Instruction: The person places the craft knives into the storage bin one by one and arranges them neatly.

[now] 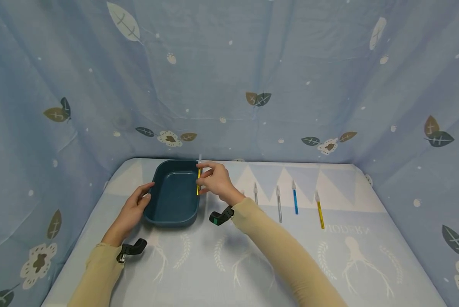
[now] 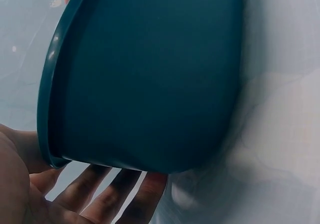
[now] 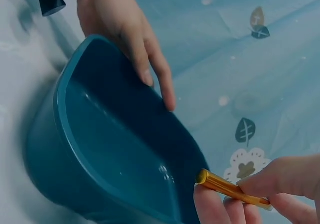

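My left hand (image 1: 131, 212) grips the left side of a dark blue rectangular basin (image 1: 171, 223), thumb at the rim (image 2: 44, 101) and fingers (image 2: 107, 196) against the outer wall. At the basin's right rim, my right hand (image 1: 218, 184) pinches a gold-handled craft knife (image 1: 198, 184) between thumb and fingers. Its clear-capped end points toward the back wall. In the right wrist view, the gold handle (image 3: 227, 188) lies across the fingers, its butt end beside the basin's edge. Nothing shows on the visible part of the basin's floor (image 3: 115, 144).
Right of the basin, more craft knives lie spaced in a row: silver ones (image 1: 279, 207), a blue one (image 1: 295, 200) and a yellow one (image 1: 320, 213). My right forearm partly hides the row's left end. Patterned blue curtain (image 1: 229, 76) surrounds the table (image 1: 198, 273).
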`<state>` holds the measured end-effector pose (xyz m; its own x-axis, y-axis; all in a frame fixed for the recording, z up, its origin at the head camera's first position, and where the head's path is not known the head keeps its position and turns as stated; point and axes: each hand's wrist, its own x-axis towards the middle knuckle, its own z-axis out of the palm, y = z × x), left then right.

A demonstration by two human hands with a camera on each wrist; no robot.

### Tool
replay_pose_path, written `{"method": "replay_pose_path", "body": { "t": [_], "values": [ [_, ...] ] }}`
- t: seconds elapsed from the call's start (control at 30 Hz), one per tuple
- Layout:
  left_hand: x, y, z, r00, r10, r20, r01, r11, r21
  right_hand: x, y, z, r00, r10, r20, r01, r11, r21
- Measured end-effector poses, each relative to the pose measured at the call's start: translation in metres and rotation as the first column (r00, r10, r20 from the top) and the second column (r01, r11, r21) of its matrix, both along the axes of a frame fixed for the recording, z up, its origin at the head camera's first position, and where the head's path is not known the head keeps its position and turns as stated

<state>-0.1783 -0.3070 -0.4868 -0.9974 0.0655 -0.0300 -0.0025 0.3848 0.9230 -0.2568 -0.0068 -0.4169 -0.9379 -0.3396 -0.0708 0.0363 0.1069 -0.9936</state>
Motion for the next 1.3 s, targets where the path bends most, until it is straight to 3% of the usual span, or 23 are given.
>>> {"method": "replay_pose_path", "body": {
  "t": [0.6, 0.87, 1.3],
  "values": [
    [0.000, 0.000, -0.001, 1.000, 0.010, -0.012, -0.010, 1.000, 0.007, -0.006, -0.042, -0.006, 0.998, 0.041, 0.043, -0.039, 0.998, -0.053],
    [-0.002, 0.000, -0.002, 1.000, 0.010, -0.007, -0.010, 1.000, 0.008, -0.009, -0.064, -0.019, 0.994, 0.051, 0.094, -0.038, 0.990, -0.135],
    [-0.003, 0.001, -0.003, 1.000, 0.027, -0.017, -0.026, 0.999, 0.031, -0.010, -0.095, -0.037, 0.978, 0.024, 0.209, -0.002, 0.995, -0.103]
  ]
}}
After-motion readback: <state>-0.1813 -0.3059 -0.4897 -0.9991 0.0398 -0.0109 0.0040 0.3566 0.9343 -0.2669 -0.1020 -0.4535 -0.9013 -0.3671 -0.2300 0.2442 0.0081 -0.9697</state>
